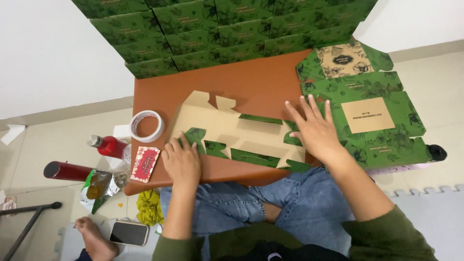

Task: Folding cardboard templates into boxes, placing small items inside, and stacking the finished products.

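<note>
Cardboard, in the form of a flat unfolded box blank (237,135), lies at the centre of the frame on a low brown table (251,79), its plain kraft inner face turned up and green printed flaps folded inward along its lower edge. The left hand (181,162) is pressed on the blank's lower left corner, fingers close together and curled over a green flap; the fingertips are partly hidden by the fold. The right hand (314,130) is laid flat on the blank's right end, fingers spread wide and straight.

Just right of the blank, a stack of flat green blanks (382,121) with floral print and kraft label panels overhangs the table's right edge. Along the top of the frame, a wall of folded green boxes (217,29) is stacked at the table's far edge, cut off by the upper border.

At centre left, a roll of clear tape (146,125) sits on the table's left edge, with a small red patterned card (145,163) below it. On the floor at the left lie a red bottle (108,145), a red cylinder (65,170) and a foil snack packet (99,186). A phone (129,233), beside a bare foot (94,237) whose owner cannot be made out, and a yellow-green cloth (150,207) lie at lower left.
</note>
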